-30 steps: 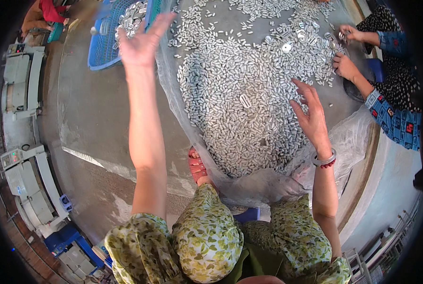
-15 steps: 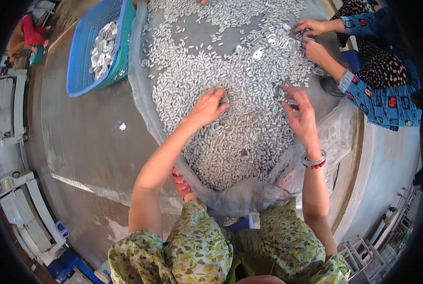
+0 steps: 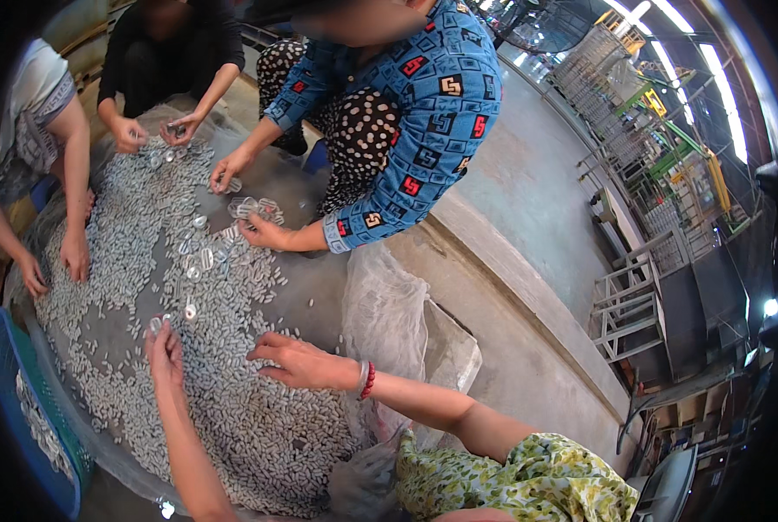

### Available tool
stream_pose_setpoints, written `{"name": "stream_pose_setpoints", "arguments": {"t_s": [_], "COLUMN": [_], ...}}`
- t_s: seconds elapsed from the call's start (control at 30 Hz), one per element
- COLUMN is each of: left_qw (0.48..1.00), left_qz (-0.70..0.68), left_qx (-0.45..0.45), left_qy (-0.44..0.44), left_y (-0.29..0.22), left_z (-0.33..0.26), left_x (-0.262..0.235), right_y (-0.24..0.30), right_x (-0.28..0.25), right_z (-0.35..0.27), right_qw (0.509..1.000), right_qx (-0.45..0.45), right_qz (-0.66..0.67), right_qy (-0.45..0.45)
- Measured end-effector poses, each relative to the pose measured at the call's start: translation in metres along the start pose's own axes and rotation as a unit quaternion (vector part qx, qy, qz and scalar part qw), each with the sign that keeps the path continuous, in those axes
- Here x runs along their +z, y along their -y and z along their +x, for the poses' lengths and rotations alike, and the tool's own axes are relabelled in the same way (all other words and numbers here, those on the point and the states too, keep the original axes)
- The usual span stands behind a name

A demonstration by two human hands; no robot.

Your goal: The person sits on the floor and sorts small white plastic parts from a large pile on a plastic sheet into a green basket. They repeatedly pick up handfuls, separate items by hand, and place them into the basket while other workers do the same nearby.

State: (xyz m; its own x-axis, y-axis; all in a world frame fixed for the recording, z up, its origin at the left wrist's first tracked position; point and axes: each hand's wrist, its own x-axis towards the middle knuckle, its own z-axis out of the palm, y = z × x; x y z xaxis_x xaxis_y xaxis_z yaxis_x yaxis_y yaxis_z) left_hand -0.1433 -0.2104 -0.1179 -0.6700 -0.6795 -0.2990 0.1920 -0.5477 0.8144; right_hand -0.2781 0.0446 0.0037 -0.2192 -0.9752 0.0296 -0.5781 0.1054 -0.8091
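Since a moment ago my head has swung right and up: the pile (image 3: 145, 348) now sits on my left, and the person in the blue patterned top (image 3: 406, 113) fills the far middle, where before only their forearms showed at the edge. Both my hands have stayed on the pile, closer to each other than they were.

That pile of small grey metal pieces is spread over a clear plastic sheet (image 3: 389, 322) on the concrete floor (image 3: 528, 287), with a blue crate (image 3: 23, 418) at its left edge. Other people's hands work the far side.

My left hand (image 3: 164, 352) reaches far across, arm stretched, fingertips pinched on a shiny piece; it looks closed on it, though I cannot tell how firmly. My right hand (image 3: 306, 364), red bead bracelet (image 3: 369, 380) at the wrist, lies palm down, fingers spread and loosely curled over the pieces, gripping nothing that I can see.

To sort well, I judge it best to rake a thin layer flat with the right hand so odd pieces show, then pick with the left.
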Motion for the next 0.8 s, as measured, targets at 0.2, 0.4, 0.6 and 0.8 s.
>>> {"name": "stream_pose_setpoints", "arguments": {"t_s": [0.2, 0.4, 0.6, 0.8], "left_qw": [0.876, 0.776, 0.767, 0.768], "left_qz": [0.457, 0.603, 0.6, 0.612], "left_qx": [0.048, 0.145, 0.22, 0.084], "left_qy": [-0.147, -0.116, 0.053, 0.169], "left_y": [-0.01, 0.034, 0.022, 0.021], "left_z": [0.057, 0.076, 0.021, -0.047], "left_x": [-0.005, 0.004, 0.057, 0.08], "right_y": [-0.007, -0.018, -0.023, 0.0], "right_x": [-0.015, -0.03, -0.034, -0.022], "right_z": [0.0, -0.007, -0.016, -0.019], "right_qw": [0.998, 0.996, 0.995, 0.998], "right_qx": [0.005, 0.026, 0.024, 0.011], "right_qz": [-0.056, -0.084, -0.083, -0.056], "right_qy": [-0.017, -0.017, -0.042, -0.018]}}
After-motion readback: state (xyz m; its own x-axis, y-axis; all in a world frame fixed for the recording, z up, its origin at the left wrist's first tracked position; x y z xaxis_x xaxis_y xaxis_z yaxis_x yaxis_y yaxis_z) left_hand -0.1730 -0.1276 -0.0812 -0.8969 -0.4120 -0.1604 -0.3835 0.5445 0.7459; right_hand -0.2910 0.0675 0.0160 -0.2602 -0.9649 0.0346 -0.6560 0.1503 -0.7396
